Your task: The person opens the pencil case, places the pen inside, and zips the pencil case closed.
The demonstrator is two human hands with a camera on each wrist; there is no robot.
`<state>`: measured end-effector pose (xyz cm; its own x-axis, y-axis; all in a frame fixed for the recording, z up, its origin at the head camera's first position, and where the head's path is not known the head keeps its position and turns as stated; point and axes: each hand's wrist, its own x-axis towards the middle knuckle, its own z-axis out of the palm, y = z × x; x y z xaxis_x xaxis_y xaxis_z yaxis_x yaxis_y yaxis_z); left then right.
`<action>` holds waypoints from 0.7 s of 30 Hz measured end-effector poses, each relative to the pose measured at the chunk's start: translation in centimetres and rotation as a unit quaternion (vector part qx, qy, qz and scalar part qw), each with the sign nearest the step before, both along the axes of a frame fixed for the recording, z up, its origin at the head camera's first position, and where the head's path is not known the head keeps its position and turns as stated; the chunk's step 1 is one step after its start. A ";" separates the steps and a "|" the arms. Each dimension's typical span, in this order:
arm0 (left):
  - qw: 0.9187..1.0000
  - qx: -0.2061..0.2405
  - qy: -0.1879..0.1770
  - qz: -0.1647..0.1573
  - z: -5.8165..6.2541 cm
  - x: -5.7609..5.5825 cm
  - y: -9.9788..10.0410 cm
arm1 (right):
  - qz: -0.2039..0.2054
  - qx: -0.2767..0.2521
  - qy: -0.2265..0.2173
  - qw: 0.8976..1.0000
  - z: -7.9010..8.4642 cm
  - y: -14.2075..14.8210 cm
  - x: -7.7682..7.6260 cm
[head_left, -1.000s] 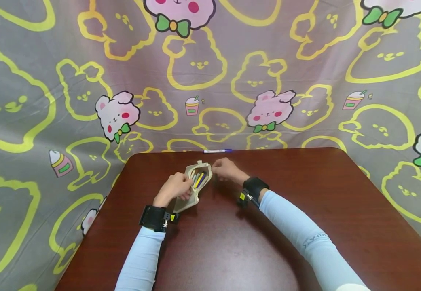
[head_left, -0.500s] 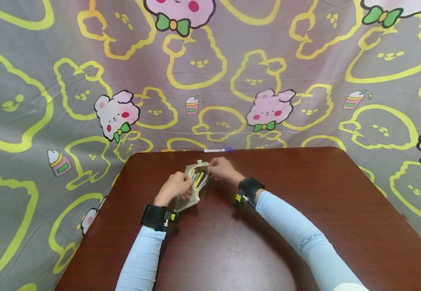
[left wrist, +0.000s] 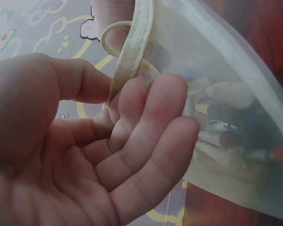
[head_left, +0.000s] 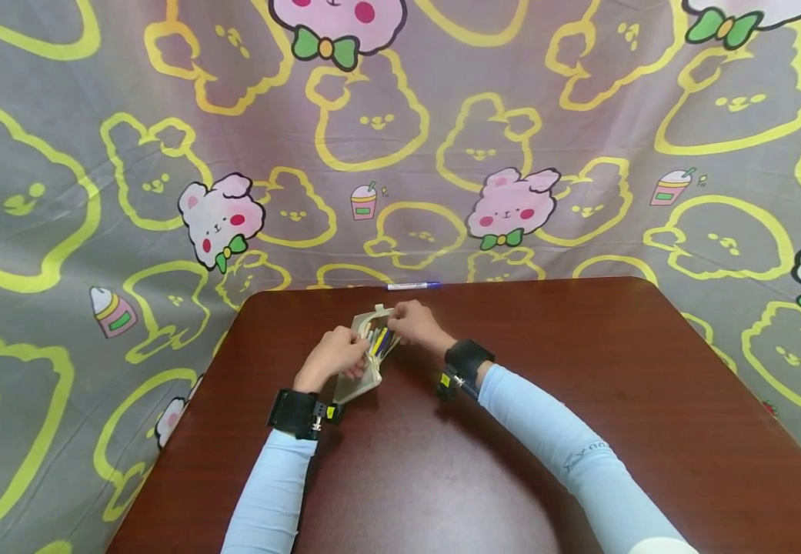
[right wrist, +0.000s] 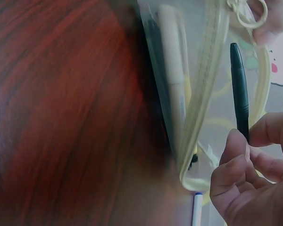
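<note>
A cream, see-through pencil case (head_left: 358,387) is held tilted at the table's far left, its zipped mouth spread wide. My left hand (head_left: 333,355) pinches the zipper edge (left wrist: 128,61) between thumb and fingers. Several pens and markers (left wrist: 226,136) show through the case wall in the left wrist view. With thumb and fingertips, my right hand (head_left: 421,325) pinches one end of a dark green pen (right wrist: 239,92). In the right wrist view this pen overlaps the case's opening, pointing up toward the ring zipper pull (right wrist: 249,16).
A white marker with a blue cap (head_left: 410,286) lies along the back edge of the brown wooden table (head_left: 545,369). Behind and beside the table hangs a grey cloth (head_left: 400,100) with cartoon animals.
My right hand has moved left and slightly inward, from beside the pencil case to over its open mouth. The left hand keeps its grip on the edge, almost still.
</note>
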<state>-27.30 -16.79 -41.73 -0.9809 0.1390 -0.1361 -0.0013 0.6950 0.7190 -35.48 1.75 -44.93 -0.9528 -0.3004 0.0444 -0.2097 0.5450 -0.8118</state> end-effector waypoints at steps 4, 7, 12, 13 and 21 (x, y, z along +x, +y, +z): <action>1.000 0.000 0.004 -0.005 0.0 0.0 0.1 | 0.001 -0.001 0.005 1.000 -0.1 -0.5 0.4; 1.000 -0.001 0.005 -0.010 -0.1 -0.1 0.1 | 0.006 0.005 0.007 1.000 0.1 -0.8 0.8; 1.000 -0.004 0.005 -0.013 -0.4 -0.3 0.0 | 0.015 0.020 0.003 1.000 0.7 -1.2 1.7; 1.000 -0.004 0.005 -0.014 -0.4 -0.3 0.0 | 0.018 0.021 0.002 1.000 0.8 -1.3 1.8; 1.000 -0.001 0.003 -0.018 -0.2 -0.4 0.2 | 0.064 0.022 0.006 0.998 1.0 -1.4 2.1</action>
<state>-27.70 -16.56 -41.90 -0.9761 0.1744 -0.1299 0.0288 0.6958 0.7177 -33.35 0.35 -43.94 -0.9055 -0.4224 0.0401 -0.2904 0.5482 -0.7843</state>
